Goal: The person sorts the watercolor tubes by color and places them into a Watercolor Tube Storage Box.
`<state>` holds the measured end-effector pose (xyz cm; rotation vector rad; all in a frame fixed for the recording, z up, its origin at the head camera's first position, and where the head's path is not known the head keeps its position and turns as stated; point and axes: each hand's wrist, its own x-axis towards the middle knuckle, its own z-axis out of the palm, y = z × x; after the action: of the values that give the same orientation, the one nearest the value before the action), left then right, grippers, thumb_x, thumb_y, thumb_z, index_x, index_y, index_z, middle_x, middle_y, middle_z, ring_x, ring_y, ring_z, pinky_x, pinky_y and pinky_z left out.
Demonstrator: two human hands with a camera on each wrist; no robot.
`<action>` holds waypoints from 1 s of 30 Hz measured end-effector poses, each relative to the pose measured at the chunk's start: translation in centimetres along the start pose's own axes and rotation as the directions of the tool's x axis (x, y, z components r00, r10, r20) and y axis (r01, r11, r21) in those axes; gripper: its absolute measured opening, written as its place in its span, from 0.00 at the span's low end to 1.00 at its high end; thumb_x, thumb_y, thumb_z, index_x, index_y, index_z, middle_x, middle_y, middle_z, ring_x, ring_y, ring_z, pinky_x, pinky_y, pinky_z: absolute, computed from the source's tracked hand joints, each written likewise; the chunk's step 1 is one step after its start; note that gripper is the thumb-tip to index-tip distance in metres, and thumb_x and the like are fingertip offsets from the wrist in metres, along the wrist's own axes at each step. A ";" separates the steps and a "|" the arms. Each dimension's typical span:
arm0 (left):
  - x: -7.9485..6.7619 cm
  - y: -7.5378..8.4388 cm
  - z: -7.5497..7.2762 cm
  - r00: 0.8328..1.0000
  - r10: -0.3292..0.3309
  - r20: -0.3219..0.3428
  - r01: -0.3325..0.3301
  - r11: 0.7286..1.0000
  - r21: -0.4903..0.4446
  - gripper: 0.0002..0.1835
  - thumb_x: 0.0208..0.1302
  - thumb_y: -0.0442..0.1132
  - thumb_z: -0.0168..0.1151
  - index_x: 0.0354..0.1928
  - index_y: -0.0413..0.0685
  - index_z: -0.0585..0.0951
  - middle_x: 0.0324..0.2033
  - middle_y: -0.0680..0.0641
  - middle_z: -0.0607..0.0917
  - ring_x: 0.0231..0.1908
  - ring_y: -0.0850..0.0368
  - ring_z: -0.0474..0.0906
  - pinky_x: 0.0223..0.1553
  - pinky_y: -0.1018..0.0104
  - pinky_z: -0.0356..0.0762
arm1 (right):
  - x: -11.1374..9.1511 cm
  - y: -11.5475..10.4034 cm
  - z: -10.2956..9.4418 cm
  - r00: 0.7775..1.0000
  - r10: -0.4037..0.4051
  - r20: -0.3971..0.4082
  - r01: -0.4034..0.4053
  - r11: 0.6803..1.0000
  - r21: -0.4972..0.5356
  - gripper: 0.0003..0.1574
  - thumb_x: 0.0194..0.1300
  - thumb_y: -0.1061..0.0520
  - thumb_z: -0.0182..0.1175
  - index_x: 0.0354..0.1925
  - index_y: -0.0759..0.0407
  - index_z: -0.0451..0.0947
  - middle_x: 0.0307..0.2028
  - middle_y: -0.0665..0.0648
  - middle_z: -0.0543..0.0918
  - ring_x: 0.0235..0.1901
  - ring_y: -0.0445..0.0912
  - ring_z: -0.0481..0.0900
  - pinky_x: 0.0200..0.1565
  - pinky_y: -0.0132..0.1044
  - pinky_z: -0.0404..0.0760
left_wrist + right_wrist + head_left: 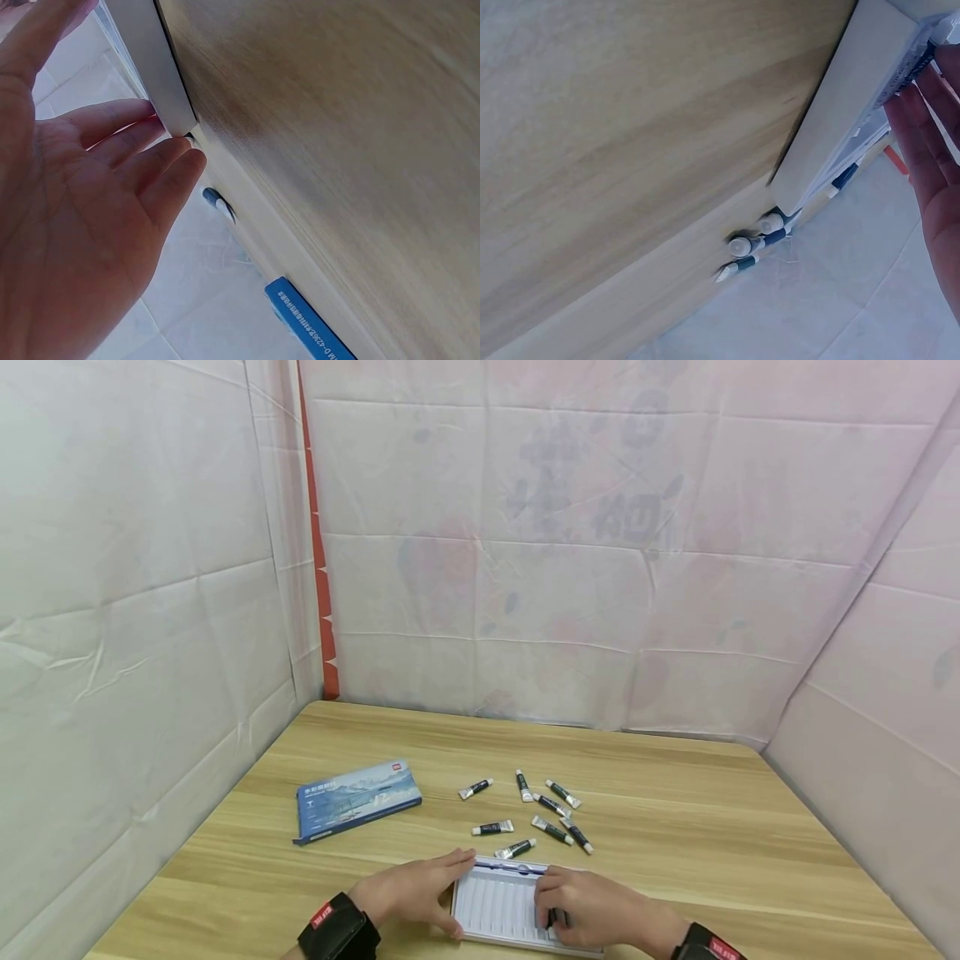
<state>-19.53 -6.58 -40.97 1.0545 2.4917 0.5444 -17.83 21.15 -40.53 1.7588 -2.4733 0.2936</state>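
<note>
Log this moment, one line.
left hand: touches tray | right hand: holds tube at tray | loose tubes: beyond tray | blue box: left of tubes

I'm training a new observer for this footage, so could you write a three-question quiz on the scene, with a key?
1. True or false: the left hand touches the left end of the white tray, while the right hand is over its right part.
2. Where does the blue box lie? A) Inside the tray. B) Beyond the tray, to its left. C) Beyond the tray, to its right.
3. In the head view, how many small dark tubes lie loose on the table?

Key: 1. True. 2. B. 3. Eight.
</note>
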 end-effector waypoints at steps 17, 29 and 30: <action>0.1 -0.1 0.0 1.000 -0.011 0.004 0.011 1.000 -0.018 0.45 0.50 0.55 0.67 0.67 0.47 0.62 0.67 0.51 0.59 0.65 0.56 0.54 0.60 0.61 0.60 | 0.6 1.2 -1.2 0.976 0.213 0.050 -0.218 0.955 0.201 0.10 0.54 0.66 0.62 0.32 0.51 0.80 0.35 0.41 0.76 0.36 0.33 0.72 0.37 0.25 0.75; 0.1 0.0 -0.1 1.000 0.002 0.007 -0.002 1.000 -0.019 0.44 0.51 0.55 0.67 0.67 0.46 0.62 0.67 0.50 0.59 0.65 0.55 0.54 0.60 0.61 0.60 | 3.2 10.2 -1.1 0.792 0.607 -0.066 -0.610 0.792 -0.031 0.13 0.53 0.70 0.63 0.39 0.63 0.76 0.33 0.56 0.75 0.32 0.49 0.75 0.33 0.40 0.76; 0.1 0.0 0.0 1.000 0.005 0.005 -0.005 1.000 -0.021 0.44 0.51 0.55 0.67 0.67 0.46 0.61 0.67 0.50 0.59 0.65 0.55 0.54 0.60 0.61 0.60 | 3.3 10.5 -0.8 0.774 0.631 -0.051 -0.633 0.773 -0.037 0.13 0.53 0.70 0.62 0.39 0.63 0.75 0.33 0.56 0.75 0.31 0.49 0.75 0.32 0.41 0.76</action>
<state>-19.60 -6.50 -40.95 1.0529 2.4740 0.5669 -28.88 21.65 -40.20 0.8189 -2.9337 0.2926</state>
